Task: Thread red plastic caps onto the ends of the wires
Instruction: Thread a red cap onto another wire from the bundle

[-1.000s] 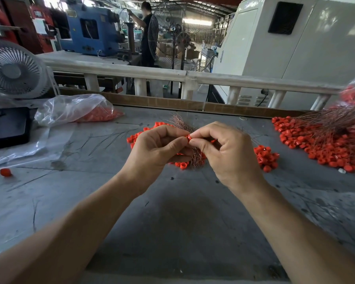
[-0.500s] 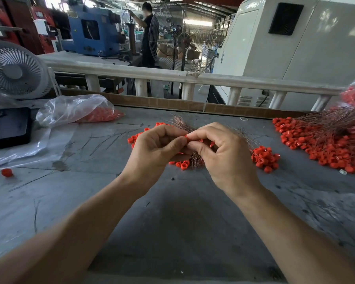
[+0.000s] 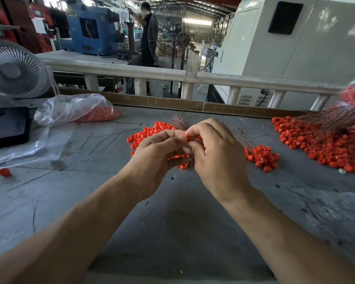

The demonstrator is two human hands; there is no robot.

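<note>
**Mid-bench: cap threading under way**

At bench (image 3: 172, 232) centre, left hand (image 3: 154, 158) grips a wire bundle (image 3: 178, 121); right hand (image 3: 217, 158) pinches one cap (image 3: 188, 137) at the wire ends. Finished pile (image 3: 324, 140) lies at the right edge; loose caps (image 3: 261, 157) remain, too many to count. One stray cap (image 3: 5, 172) sits at the left edge.

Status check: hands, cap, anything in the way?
Right hand pinches red cap; left hand grips wire bundle beneath. Cap at wire end, seating hidden. Nothing blocking.
</note>
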